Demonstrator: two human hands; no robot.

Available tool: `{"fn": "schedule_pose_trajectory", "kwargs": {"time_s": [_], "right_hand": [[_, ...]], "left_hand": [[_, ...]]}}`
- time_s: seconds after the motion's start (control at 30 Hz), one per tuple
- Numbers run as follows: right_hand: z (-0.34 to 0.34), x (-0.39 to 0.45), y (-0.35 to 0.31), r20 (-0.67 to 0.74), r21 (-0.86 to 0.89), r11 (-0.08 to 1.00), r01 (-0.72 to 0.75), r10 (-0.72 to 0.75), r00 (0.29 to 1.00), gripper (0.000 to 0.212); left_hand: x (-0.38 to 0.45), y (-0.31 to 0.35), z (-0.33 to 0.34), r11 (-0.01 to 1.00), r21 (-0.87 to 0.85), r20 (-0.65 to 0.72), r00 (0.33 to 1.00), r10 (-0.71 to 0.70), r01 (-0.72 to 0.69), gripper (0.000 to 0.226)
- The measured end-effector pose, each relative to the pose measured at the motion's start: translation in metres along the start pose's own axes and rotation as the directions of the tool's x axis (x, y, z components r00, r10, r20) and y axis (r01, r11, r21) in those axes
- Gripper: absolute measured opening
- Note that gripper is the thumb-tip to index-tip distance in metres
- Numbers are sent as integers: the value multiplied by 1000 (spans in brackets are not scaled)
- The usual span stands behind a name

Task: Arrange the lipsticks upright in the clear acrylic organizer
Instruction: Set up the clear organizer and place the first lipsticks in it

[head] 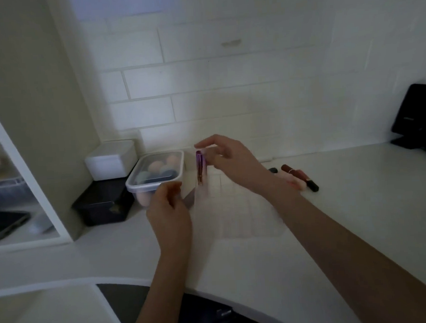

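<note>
A clear acrylic organizer [244,216] with a grid of slots sits on the white counter; its walls are faint and blurred. A purple lipstick [199,168] stands upright in its far left corner. My right hand [229,158] reaches over the organizer and pinches the top of that lipstick, with the index finger raised above it. At the organizer's left wall, my left hand [170,205] has its fingers curled on the edge. Several more lipsticks [300,180], red, pink and dark, lie flat on the counter to the right, partly hidden by my right wrist.
A lidded clear tub of makeup sponges [156,174] sits just left of the organizer on a black box [103,204], with a white box [110,159] behind. A black stand [417,116] is at the far right. A tiled wall runs behind; the counter's front edge curves near me.
</note>
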State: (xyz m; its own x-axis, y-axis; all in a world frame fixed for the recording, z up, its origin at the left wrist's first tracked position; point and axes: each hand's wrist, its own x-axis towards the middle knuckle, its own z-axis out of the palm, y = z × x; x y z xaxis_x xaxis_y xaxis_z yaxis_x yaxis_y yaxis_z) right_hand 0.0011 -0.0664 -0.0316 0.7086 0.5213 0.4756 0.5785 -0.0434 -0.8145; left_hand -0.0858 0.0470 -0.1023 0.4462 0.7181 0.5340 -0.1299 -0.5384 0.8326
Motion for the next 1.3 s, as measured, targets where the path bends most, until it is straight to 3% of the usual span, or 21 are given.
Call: {"fn": "schedule_pose_trajectory", "kwargs": {"time_s": [0.1,0.2,0.27,0.33,0.4,0.47,0.63,0.77,0.87,0.93,1.03,1.1,1.2,1.27,1.3], "right_hand": [[-33,3,-5,-64,-54,998,-43,39,997,19],[-85,-1,-8,-2,-428,870,-243,268,963,12],[-111,-8,-7,45,-681,644,-348,512,858,10],[-119,-16,-6,34,-805,453,-384,681,731,15],[-116,-23,-4,42,-824,398,-403,753,657,21],[-110,-26,0,34,-818,405,-408,743,669,25],[-95,-26,18,-55,-826,419,-378,606,793,29],[-91,-25,27,-107,-822,400,-405,591,800,27],[-90,-25,25,-121,-838,379,-393,573,811,21],[-88,-24,25,-143,-844,359,-398,565,813,16],[-82,-23,27,-144,-851,343,-399,577,804,27],[-80,-22,28,-127,-856,344,-387,585,801,28],[-85,-22,29,-89,-851,374,-370,591,802,22],[-91,-16,25,-86,-823,451,-346,503,860,10],[-92,-12,19,-101,-766,553,-328,399,911,11]], "left_hand": [[9,-14,-2,998,25,130,989,-69,66,26],[11,-17,0,997,56,304,951,-63,48,22],[11,-16,2,995,98,379,925,-26,-12,16],[11,-14,2,990,124,419,908,11,-69,13],[12,-12,3,972,184,439,897,51,-146,14],[13,-12,5,936,259,475,875,90,-237,22],[10,-9,5,843,348,562,811,162,-410,25],[8,-10,4,914,317,453,887,90,-255,30],[3,2,-1,973,198,260,964,63,-117,10],[-1,11,-6,999,43,95,995,13,-17,5],[-1,19,-10,959,-281,-14,999,-52,46,10],[1,19,-13,913,-403,-56,994,-90,60,14],[0,23,-16,913,-408,-141,989,-43,-18,20],[-2,31,-17,900,-431,-146,989,6,-69,27],[-3,36,-15,885,-457,-136,990,36,-95,31]]}}
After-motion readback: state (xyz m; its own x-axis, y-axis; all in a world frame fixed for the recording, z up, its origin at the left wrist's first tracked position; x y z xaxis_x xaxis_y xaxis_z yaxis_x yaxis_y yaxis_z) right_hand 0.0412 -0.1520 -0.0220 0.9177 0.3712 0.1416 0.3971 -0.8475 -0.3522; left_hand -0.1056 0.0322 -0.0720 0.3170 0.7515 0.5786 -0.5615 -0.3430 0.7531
